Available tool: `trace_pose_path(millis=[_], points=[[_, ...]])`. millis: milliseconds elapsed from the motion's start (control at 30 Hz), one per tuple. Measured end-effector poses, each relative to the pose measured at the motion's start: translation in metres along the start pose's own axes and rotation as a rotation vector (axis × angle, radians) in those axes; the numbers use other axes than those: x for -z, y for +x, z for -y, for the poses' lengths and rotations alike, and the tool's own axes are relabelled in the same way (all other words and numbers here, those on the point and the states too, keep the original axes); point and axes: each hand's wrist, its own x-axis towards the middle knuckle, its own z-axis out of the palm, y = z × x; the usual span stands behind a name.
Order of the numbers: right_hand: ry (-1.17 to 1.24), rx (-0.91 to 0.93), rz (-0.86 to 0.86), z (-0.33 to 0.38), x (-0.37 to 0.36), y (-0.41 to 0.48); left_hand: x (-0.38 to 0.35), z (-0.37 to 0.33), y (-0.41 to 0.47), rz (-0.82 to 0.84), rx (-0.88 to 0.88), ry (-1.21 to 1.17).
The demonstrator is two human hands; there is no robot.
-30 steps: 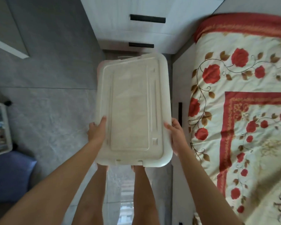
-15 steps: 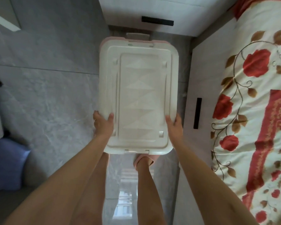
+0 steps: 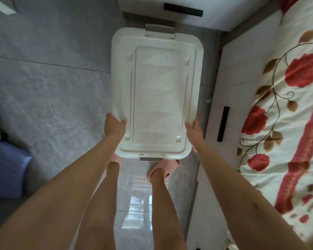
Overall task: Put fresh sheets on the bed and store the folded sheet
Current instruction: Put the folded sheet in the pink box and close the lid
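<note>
Gripping lidded box (image 3: 157, 98) | left hand (image 3: 114, 126), right hand (image 3: 194, 131) | contents hidden; seemingly latched

The single wide-angle head camera looks steeply down and slightly forward, close above the left hand (image 3: 114, 127) and right hand (image 3: 195, 132), with the white lidded box (image 3: 157, 94) centred, floor (image 3: 52, 98) left, bed (image 3: 287, 123) right.

White plastic storage box (image 3: 157, 98) hanging level over the floor, lid sitting on top, grey latches showing at both ends, rose-patterned sheet (image 3: 287, 109) lying spread over the bed (image 3: 212, 165).
</note>
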Motion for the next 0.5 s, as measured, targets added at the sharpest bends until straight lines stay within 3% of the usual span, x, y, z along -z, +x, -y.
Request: trace_pose_path(millis=[233, 300, 400, 500], points=[[-0.143, -0.014, -0.076, 0.004, 0.001, 0.003, 0.009, 0.005, 0.0, 0.035, -0.046, 0.101], [-0.288, -0.011, -0.142, 0.017, 0.001, 0.002, 0.009, 0.003, 0.002, 0.063, -0.058, 0.111], [-0.516, 0.252, -0.187, 0.061, 0.009, 0.014, 0.009, -0.017, 0.01, 0.143, -0.179, 0.116], [-0.493, 0.598, -0.122, 0.122, 0.012, 0.042, 0.012, -0.05, 0.023, 0.14, -0.269, 0.195]])
